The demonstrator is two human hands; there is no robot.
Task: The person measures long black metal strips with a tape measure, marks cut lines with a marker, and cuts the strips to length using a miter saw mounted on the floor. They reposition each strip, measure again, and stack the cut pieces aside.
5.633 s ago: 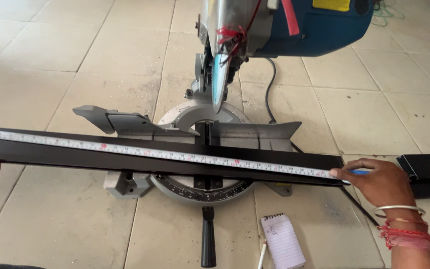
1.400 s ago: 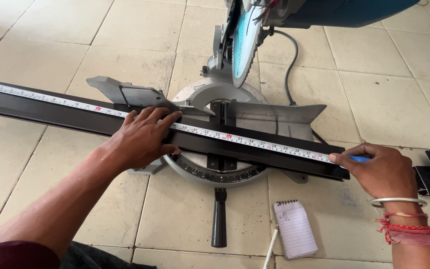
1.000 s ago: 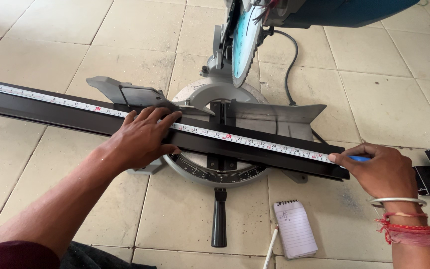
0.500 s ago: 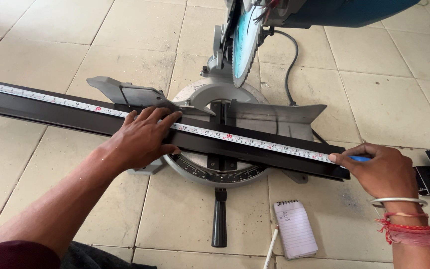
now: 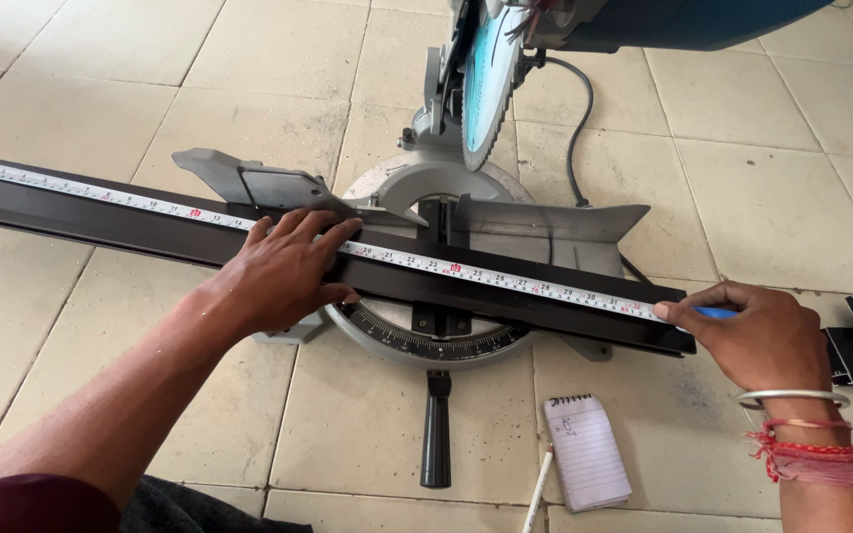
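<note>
Tiled floor [image 5: 772, 197]; my left hand [image 5: 283, 271] lies flat, pinning tape measure [image 5: 505, 278] to black bar [image 5: 101, 212]; right hand [image 5: 757, 331] pinches a blue pen [image 5: 718, 313]; I judge the tape could skew if my palm slides.

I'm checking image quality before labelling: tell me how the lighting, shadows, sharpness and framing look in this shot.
Head view: soft, even daylight, with faint shadows under the black bar and the left hand; no strong glare on the tape measure; focus sharp throughout; the saw blade is cropped by the top edge; right hand clear.

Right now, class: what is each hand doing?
Left hand: open, flat on the tape measure and black bar.
Right hand: closed, pinching the tape's end.
</note>
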